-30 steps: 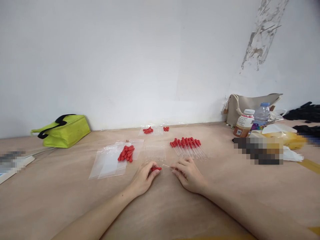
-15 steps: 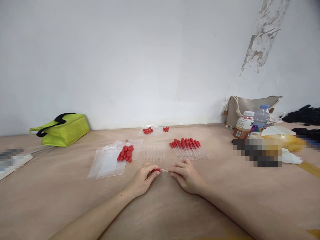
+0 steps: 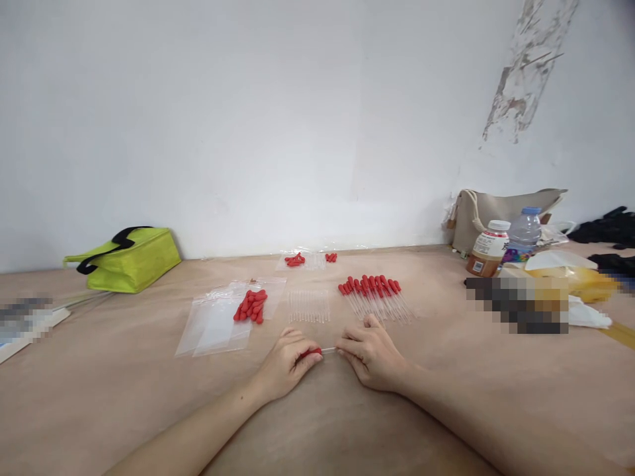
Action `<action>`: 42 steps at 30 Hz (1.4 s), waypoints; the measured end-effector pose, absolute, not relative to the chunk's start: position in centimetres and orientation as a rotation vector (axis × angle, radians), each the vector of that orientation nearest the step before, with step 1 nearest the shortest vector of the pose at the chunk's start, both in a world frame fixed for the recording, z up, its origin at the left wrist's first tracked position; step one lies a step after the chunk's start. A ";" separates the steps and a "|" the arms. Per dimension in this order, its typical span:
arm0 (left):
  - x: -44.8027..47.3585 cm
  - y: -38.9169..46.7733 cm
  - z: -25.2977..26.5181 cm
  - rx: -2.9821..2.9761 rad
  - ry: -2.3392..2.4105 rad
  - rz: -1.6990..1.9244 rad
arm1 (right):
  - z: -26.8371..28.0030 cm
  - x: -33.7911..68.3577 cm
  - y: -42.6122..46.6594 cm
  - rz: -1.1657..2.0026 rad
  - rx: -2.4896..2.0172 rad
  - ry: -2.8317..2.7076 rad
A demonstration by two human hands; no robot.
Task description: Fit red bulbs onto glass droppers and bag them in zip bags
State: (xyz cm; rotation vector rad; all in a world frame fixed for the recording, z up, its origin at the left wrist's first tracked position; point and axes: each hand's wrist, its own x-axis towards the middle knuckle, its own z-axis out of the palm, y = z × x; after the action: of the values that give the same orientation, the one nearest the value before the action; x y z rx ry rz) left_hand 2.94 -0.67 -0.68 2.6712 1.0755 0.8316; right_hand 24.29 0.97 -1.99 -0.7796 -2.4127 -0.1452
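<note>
Between the thumb and fingers of my left hand (image 3: 290,360) is a red rubber bulb (image 3: 311,353), partly hidden by the fingers. A thin clear glass tube (image 3: 328,350) runs from the bulb to my right hand (image 3: 370,354), whose fingertips pinch its other end. Beyond my hands lies a row of loose clear tubes (image 3: 309,306). To their right, several droppers (image 3: 372,287) with red bulbs on clear tubes lie side by side. On the left a pile of loose red bulbs (image 3: 251,306) rests on flat clear plastic bags (image 3: 213,330).
Near the wall lies a clear bag (image 3: 313,261) with red bulbs and tubes. A lime-green bag (image 3: 133,261) stands at the far left. At the right are a drink bottle (image 3: 489,250), a blue-capped bottle (image 3: 526,231), a beige bag (image 3: 469,218) and yellow plastic packaging (image 3: 585,283).
Both hands have shifted slightly towards me in the picture, still holding the bulb and tube, which sit lower now. The whole view has drifted a little.
</note>
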 end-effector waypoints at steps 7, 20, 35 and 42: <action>3.1 -0.7 -0.8 2.711 1.019 0.786 | -1.8 23.6 0.2 -0.039 -0.851 -2.436; 2.2 0.0 -0.4 2.687 1.084 0.883 | -0.4 23.4 -0.1 -0.207 -0.924 -2.476; 1.7 0.0 -0.5 2.536 1.171 0.737 | 0.0 22.7 9.9 -0.073 -1.861 -1.914; 1.7 0.0 -0.3 2.526 1.167 0.721 | -0.6 22.8 10.1 -0.051 -1.910 -1.887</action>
State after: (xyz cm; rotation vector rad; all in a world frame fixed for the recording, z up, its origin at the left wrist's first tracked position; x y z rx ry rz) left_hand 1.68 0.04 -0.34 2.5264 1.1671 0.7212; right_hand 22.77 10.08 -0.63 -1.9096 -1.8869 -0.0511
